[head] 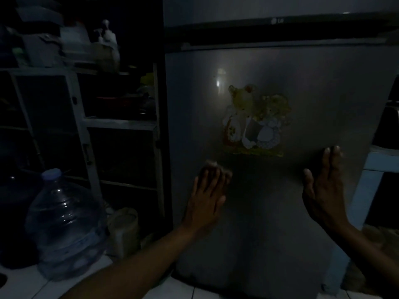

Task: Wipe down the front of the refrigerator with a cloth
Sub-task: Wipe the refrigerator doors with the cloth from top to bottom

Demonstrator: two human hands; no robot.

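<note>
Refrigerator door (302, 87) at right, shelf unit (86, 126) at left.
A water jug (64, 225) stands before the shelves; left hand (207, 197) presses what seems a cloth (212, 164) below the sticker (254, 119); right hand (323, 190) rests further right.

- The pale tiled floor (26, 283) carries a large clear water bottle (64, 225) with a pale cap, standing upright at lower left.
- Just right of it stands a small pale container (123, 229).
- The grey refrigerator (280, 190) stands on the same floor.
- A shelf unit (121, 124) beside it holds dim, unreadable items.
</note>
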